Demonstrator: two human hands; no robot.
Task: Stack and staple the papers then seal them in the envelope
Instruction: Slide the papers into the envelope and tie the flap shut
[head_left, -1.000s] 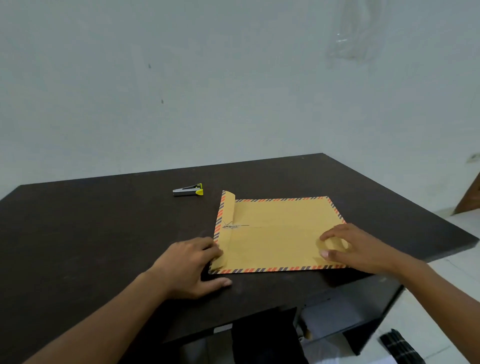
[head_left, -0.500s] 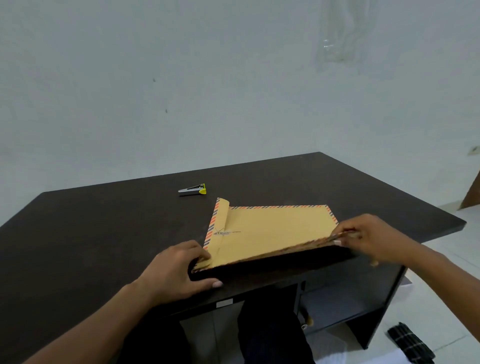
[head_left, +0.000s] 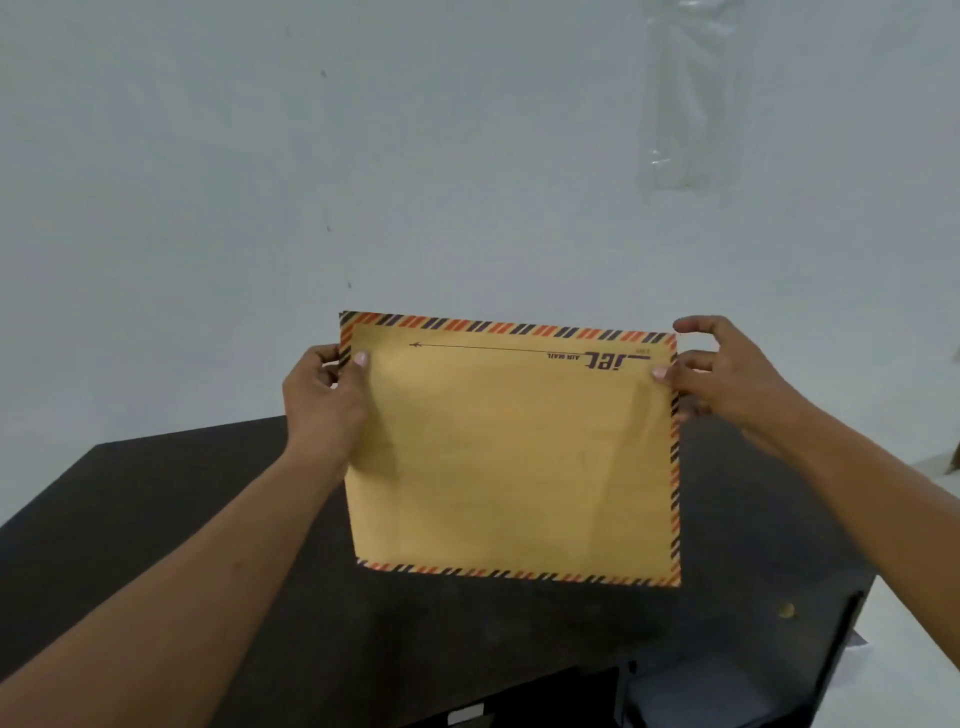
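**Envelope Held Upright Above the Surface by Both Hands**

A yellow-brown paper envelope with an orange-and-black striped border is held in the air, clear of the dark brown wooden surface. It is kept nearly upright, with its printed face turned to the camera. The black lettering and a long thin arrow run along the top edge and are seen upside down. The upper half of the envelope is seen against the pale wall, and the lower half against the surface, whose far edge is partly hidden behind it.

The upper left edge is pinched by the left hand: the thumb is pressed on the front face and the fingers are curled behind the paper. The upper right edge is pinched in the same way by the right hand, whose thumb is laid on the front just below the striped corner. Its forefinger is raised above the corner, and the other fingers are hidden behind the paper.

A clear plastic sheet is seen hanging flat on the wall, high on the right.
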